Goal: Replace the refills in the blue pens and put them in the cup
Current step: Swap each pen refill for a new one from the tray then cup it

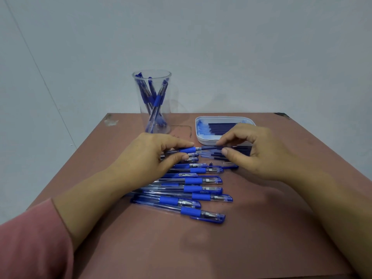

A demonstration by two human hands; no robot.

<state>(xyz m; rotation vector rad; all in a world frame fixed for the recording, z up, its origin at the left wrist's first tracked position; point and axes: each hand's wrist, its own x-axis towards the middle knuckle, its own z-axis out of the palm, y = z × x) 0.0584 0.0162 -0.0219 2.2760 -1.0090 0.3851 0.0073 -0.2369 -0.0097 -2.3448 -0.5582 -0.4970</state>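
My left hand grips a blue pen barrel by its rubber grip, held level above the table. My right hand pinches a dark blue refill whose end sits in the barrel's open front. Several capped blue pens lie in a row on the table below my hands. A clear cup at the back holds several blue pens. A small metal pen tip lies on the table beside the row.
A white tray with dark blue refills stands at the back right, behind my right hand. More loose refills lie in front of it. The brown table ends at a pale wall behind the cup.
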